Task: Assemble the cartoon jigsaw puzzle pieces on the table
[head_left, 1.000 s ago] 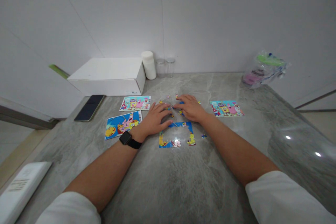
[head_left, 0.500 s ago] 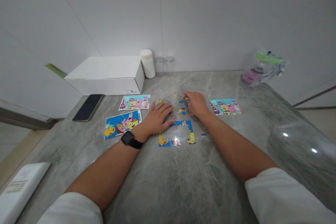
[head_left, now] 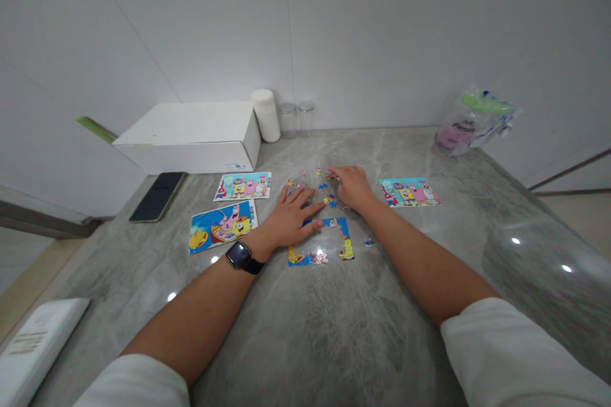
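A partly assembled puzzle frame (head_left: 347, 245) with a blue and yellow border lies on the grey table (head_left: 305, 324), its middle bare. My left hand (head_left: 289, 215) rests with fingers spread over loose pieces and the frame's upper left part, which it hides. Behind the frame are several loose puzzle pieces (head_left: 330, 201). My right hand (head_left: 353, 186) is at the right side of these pieces, its fingers bent together and touching the pile; what they hold, if anything, is too small to make out. One loose piece (head_left: 369, 242) lies right of the frame.
Picture cards lie at the left (head_left: 243, 186) and right (head_left: 410, 193), with a blue one (head_left: 222, 226) nearer. A phone (head_left: 158, 197), white box (head_left: 186, 138), white bottle (head_left: 266, 116) and two clear jars (head_left: 306, 119) stand or lie behind. A plastic bag (head_left: 472, 124) sits back right.
My left hand's fingers have spread wider over the pieces. My right hand's fingertips have shifted slightly to the left among the loose pieces. The view has moved a little.
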A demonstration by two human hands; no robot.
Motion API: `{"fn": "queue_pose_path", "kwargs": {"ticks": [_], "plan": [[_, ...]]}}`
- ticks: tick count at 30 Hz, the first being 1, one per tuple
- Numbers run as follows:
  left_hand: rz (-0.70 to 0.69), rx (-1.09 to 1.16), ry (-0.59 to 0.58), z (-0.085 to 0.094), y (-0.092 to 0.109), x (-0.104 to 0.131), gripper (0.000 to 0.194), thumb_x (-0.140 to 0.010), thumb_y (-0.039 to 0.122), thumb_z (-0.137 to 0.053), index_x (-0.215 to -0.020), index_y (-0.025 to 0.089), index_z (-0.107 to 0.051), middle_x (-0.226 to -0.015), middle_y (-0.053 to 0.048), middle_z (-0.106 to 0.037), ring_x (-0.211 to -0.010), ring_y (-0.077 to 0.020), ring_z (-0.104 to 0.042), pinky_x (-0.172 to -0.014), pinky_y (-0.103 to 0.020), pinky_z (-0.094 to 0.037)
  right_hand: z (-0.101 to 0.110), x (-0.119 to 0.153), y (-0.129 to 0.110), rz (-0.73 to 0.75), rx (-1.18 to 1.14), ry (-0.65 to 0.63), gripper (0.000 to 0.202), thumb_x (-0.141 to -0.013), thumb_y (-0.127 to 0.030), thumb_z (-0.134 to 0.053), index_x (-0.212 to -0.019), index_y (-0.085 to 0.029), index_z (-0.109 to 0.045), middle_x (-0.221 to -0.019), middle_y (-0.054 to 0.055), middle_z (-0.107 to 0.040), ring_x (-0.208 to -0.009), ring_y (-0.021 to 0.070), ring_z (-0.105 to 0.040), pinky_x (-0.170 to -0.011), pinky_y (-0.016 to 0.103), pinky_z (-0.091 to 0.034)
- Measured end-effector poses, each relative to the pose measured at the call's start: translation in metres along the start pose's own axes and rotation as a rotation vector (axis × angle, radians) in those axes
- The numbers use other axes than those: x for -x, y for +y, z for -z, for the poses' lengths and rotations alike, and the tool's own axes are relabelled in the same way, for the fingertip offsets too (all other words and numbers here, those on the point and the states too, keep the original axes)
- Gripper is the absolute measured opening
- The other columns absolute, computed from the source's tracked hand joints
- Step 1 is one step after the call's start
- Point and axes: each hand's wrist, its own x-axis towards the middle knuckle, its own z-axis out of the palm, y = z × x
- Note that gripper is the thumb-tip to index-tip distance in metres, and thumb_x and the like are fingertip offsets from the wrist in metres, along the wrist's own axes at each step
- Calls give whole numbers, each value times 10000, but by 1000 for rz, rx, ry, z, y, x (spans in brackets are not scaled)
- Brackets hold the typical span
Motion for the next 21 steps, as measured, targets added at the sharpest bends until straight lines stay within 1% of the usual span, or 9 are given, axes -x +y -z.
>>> {"fn": "queue_pose_path", "kwargs": {"ticks": [2,4,7,9,11,13,14,17,21], "plan": [[9,7,10,0,0,0,560,-1068,608,-452,-1543,338,-578,-1685,-102,-455,-1610,-382,-318,-1318,-702,-88,-1,1,0,9,0,-41,672,-843,8,-513,-1452,-240,-652,-1368,79,-755,-1338,284,-608,-1246,531,-264],[15,10,15,2,-1,1,544,-1069,591,-463,-1517,315,-601,-1672,-112,-472,-1604,-375,-331,-1319,-703,-91,-1,1,0,38,-18,-67,711,-840,19,-507,-1480,-261,-636,-1406,67,-736,-1355,277,-598,-1251,527,-266],[23,23,13,5,-2,2,520,-1074,568,-466,-1489,293,-615,-1664,-114,-482,-1598,-366,-343,-1318,-706,-107,5,0,2,78,-51,-53,724,-817,32,-512,-1467,-251,-661,-1402,68,-738,-1316,262,-626,-1202,454,-360],[45,37,20,8,-3,3,528,-1074,557,-473,-1499,268,-596,-1660,-118,-488,-1590,-361,-357,-1316,-706,-128,12,-1,5,84,-78,-28,676,-803,35,-510,-1383,-234,-728,-1285,64,-792,-1211,251,-681,-1132,403,-434],[76,52,37,9,-5,4,546,-1070,547,-488,-1512,238,-572,-1654,-128,-495,-1580,-356,-375,-1318,-700,-142,18,0,8,86,-114,-23,615,-800,35,-498,-1277,-225,-787,-1088,46,-839,-1062,233,-728,-1057,368,-483],[100,65,54,10,-8,4,544,-1068,537,-498,-1509,226,-567,-1647,-133,-503,-1571,-350,-391,-1320,-695,-149,20,0,11,111,-160,-56,573,-800,30,-492,-1194,-224,-822,-927,20,-844,-930,209,-747,-991,340,-513],[107,71,58,10,-9,4,535,-1067,532,-501,-1502,229,-571,-1642,-132,-509,-1566,-347,-398,-1320,-695,-152,20,0,12,133,-184,-79,562,-796,28,-493,-1166,-225,-832,-883,10,-841,-889,199,-752,-967,329,-522],[110,84,61,8,-11,5,520,-1059,525,-520,-1488,239,-580,-1627,-127,-525,-1554,-340,-415,-1315,-697,-165,15,0,16,191,-244,-126,561,-774,24,-493,-1133,-226,-844,-858,-4,-843,-856,180,-770,-935,315,-537],[110,85,56,8,-12,5,532,-1054,523,-530,-1500,235,-567,-1632,-130,-520,-1555,-334,-416,-1318,-690,-167,10,-1,18,234,-282,-141,588,-756,28,-497,-1164,-222,-837,-936,4,-855,-922,177,-795,-971,321,-543]]}}
